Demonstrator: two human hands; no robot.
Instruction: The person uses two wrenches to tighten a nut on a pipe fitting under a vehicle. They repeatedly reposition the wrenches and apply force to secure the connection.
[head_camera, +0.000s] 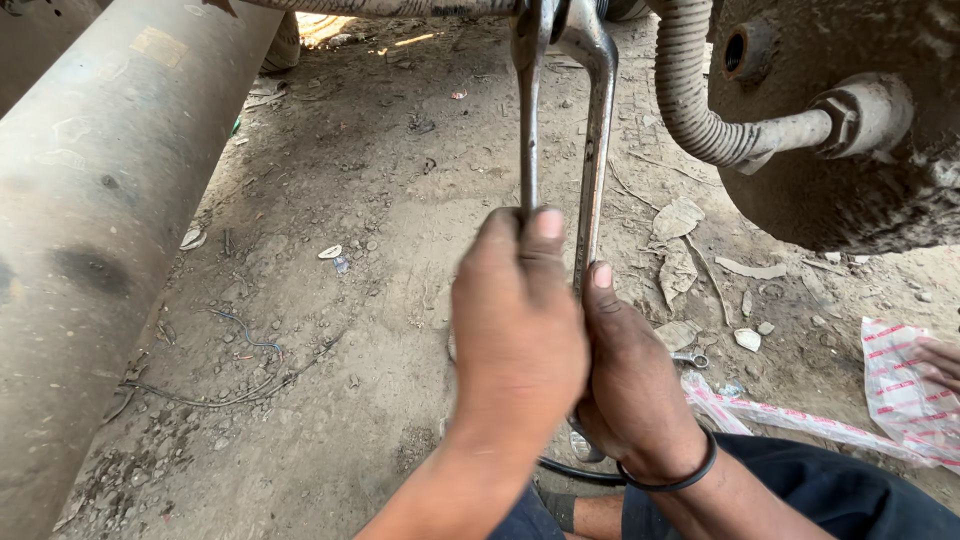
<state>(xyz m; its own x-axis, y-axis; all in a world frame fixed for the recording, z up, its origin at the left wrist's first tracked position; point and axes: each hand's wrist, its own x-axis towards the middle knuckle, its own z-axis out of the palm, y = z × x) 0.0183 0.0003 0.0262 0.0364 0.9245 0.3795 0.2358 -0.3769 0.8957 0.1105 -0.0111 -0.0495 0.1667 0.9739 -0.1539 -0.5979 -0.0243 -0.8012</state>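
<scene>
Under a vehicle, our left hand (515, 320) clenches one long steel wrench (529, 120) by its handle end; our right hand (625, 385) grips a second wrench (598, 140). Both likely heavy, rigid, greasy. A white-and-red plastic wrapper (900, 385) lies on dirt at right.

— Ground condition?
— Bare dirt floor (380, 200), dusty, strewn with stones, dry leaves (678, 218) and loose wire (240, 335).
— Surroundings?
— Large grey pipe (90, 220) on one side; corroded metal housing (850, 130) opposite. Sunlight patch at far edge.
</scene>
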